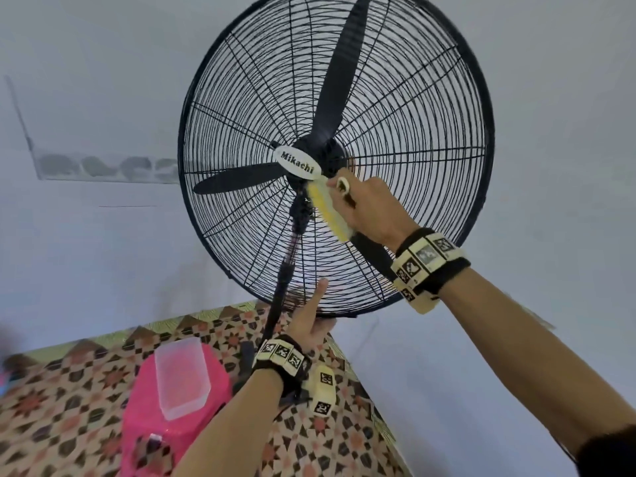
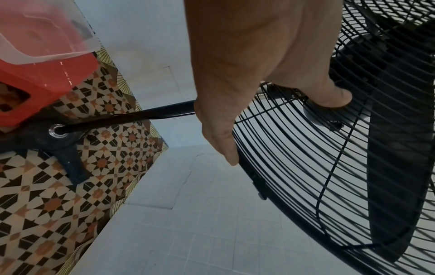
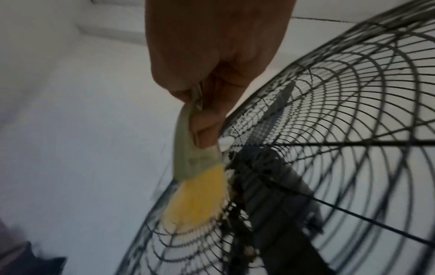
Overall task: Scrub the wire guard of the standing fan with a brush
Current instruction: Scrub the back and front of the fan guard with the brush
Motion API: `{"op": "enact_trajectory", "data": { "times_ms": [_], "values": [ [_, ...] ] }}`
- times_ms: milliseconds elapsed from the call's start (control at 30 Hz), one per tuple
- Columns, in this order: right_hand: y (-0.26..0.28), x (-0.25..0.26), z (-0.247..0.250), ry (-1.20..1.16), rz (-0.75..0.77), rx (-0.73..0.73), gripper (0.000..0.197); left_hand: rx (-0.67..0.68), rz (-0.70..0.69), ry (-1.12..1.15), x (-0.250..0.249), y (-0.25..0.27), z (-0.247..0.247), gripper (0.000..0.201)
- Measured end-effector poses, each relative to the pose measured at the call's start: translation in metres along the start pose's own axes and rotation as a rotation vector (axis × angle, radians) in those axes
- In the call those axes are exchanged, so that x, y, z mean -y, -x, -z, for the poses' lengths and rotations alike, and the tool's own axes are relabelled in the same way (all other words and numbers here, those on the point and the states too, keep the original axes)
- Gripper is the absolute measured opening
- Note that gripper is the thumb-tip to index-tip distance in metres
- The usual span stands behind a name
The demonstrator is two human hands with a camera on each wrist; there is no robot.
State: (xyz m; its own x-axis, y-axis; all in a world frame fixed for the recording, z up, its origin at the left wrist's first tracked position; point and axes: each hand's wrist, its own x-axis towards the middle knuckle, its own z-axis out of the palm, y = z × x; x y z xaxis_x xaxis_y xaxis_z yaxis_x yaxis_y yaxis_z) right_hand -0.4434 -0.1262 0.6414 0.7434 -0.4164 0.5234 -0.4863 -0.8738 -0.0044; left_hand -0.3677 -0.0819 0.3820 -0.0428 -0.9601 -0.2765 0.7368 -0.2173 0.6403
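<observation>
The standing fan's black wire guard (image 1: 406, 108) fills the upper middle of the head view, with a white "Mikachi" badge (image 1: 298, 161) at its hub. My right hand (image 1: 347, 192) grips a pale-handled brush (image 1: 328, 210). Its yellow bristles (image 3: 195, 202) lie against the guard (image 3: 341, 130) just below and right of the badge. My left hand (image 1: 318, 316) holds the guard's bottom rim. Its thumb (image 2: 334, 96) presses on the wires while the other fingers (image 2: 226, 145) lie along the rim (image 2: 256, 178). The black blades sit behind the wires.
The fan's black pole (image 1: 278, 304) runs down to its base (image 2: 47, 137) on patterned floor tiles (image 1: 51, 407). A pink plastic stool (image 1: 144, 428) with a clear container (image 1: 180, 376) on top stands left of the pole. White walls surround the fan.
</observation>
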Motion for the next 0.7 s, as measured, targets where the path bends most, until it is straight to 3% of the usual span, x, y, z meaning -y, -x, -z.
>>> {"op": "enact_trajectory", "data": {
  "times_ms": [100,267,367,500,633,700],
  "values": [
    [0.009,0.003,0.0,0.069,0.025,0.072,0.019,-0.039,0.019,0.01,0.001,-0.003,0.001,0.076],
    [0.029,-0.001,0.003,0.08,-0.001,0.056,0.034,-0.053,-0.011,-0.065,-0.002,0.005,-0.006,0.063],
    [0.052,-0.002,-0.003,0.12,0.046,0.098,0.027,-0.087,0.039,-0.029,-0.005,0.005,-0.006,0.076],
    [0.068,0.007,-0.003,0.117,0.035,0.042,0.029,-0.095,0.023,-0.013,-0.004,0.008,-0.009,0.052],
    [0.086,0.007,-0.006,0.164,0.063,-0.005,0.021,-0.12,0.014,-0.046,-0.005,0.008,-0.009,0.072],
    [0.094,0.007,-0.008,0.175,0.055,0.031,0.016,-0.112,0.002,-0.045,-0.004,0.007,-0.009,0.07]
  ]
}}
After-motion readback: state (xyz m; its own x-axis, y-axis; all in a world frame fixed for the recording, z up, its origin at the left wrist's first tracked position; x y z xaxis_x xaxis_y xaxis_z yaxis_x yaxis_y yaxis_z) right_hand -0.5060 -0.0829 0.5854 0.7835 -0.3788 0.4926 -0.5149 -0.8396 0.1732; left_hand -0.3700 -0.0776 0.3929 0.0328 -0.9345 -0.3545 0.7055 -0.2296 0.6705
